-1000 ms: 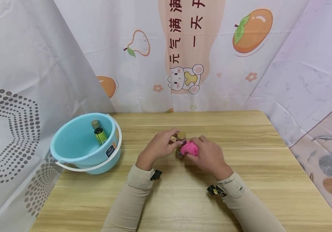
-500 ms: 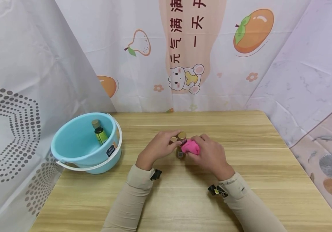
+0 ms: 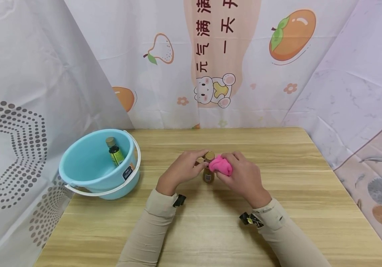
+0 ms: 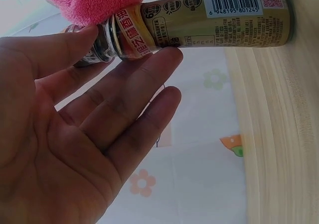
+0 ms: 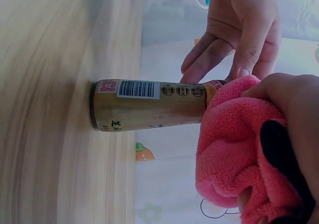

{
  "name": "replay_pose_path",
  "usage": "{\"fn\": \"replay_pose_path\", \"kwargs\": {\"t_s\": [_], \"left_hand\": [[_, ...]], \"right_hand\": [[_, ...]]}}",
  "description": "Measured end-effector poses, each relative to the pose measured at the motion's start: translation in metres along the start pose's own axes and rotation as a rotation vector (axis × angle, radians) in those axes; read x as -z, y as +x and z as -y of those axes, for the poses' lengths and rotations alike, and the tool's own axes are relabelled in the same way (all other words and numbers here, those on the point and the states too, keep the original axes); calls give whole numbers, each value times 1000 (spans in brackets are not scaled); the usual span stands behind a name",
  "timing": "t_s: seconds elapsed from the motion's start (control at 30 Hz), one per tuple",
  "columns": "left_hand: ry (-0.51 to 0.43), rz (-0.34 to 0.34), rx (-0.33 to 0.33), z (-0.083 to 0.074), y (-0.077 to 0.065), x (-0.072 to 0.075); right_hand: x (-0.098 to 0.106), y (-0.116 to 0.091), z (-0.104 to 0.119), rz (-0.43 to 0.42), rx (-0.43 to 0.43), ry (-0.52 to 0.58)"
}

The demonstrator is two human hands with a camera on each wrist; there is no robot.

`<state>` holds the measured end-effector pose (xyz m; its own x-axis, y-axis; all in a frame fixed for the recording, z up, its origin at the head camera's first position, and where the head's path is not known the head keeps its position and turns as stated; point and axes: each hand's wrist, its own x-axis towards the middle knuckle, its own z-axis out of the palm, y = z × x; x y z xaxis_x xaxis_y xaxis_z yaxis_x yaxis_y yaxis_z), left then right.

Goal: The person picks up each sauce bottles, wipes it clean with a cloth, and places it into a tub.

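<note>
A small bottle (image 3: 208,176) with a gold cap and a gold label stands upright on the wooden table. In the left wrist view its barcode and red neck band show. My left hand (image 3: 185,167) pinches the bottle's neck between thumb and index finger, while the other fingers lie loosely beside the body. Bunched in my right hand (image 3: 245,178) is a fluffy pink cloth (image 5: 229,144), pressed against the neck from the right, just under the cap. The cloth covers part of the neck in the right wrist view.
A light blue bucket (image 3: 87,174) with a white handle (image 3: 139,157) stands on the left of the table (image 3: 191,237). Inside it leans a dark bottle (image 3: 115,154) with a green label. Printed curtains (image 3: 164,89) hang behind the table and at both sides.
The pink cloth and right hand have shifted slightly up and right along the bottle, so more of its lower body shows. The left hand keeps its hold on the neck.
</note>
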<state>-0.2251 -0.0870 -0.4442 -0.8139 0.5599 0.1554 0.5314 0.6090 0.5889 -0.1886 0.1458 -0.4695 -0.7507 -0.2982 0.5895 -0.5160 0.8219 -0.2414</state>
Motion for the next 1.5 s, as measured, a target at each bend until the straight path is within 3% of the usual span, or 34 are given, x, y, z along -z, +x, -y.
{"fn": "replay_pose_path", "kwargs": {"t_s": [0.27, 0.77, 1.1, 1.37, 1.5], "left_hand": [[0, 4, -12, 0, 0, -1], [15, -36, -52, 0, 1, 0], [-6, -29, -34, 2, 2, -1], [-26, -18, -5, 1, 1, -1], [-28, -18, -6, 0, 1, -1]], "right_hand": [[1, -1, 1, 49, -30, 8], [-9, -3, -3, 265, -95, -60], [-20, -7, -5, 307, -100, -67], [-30, -13, -6, 443, -135, -116], [-33, -14, -7, 451, -143, -119]]}}
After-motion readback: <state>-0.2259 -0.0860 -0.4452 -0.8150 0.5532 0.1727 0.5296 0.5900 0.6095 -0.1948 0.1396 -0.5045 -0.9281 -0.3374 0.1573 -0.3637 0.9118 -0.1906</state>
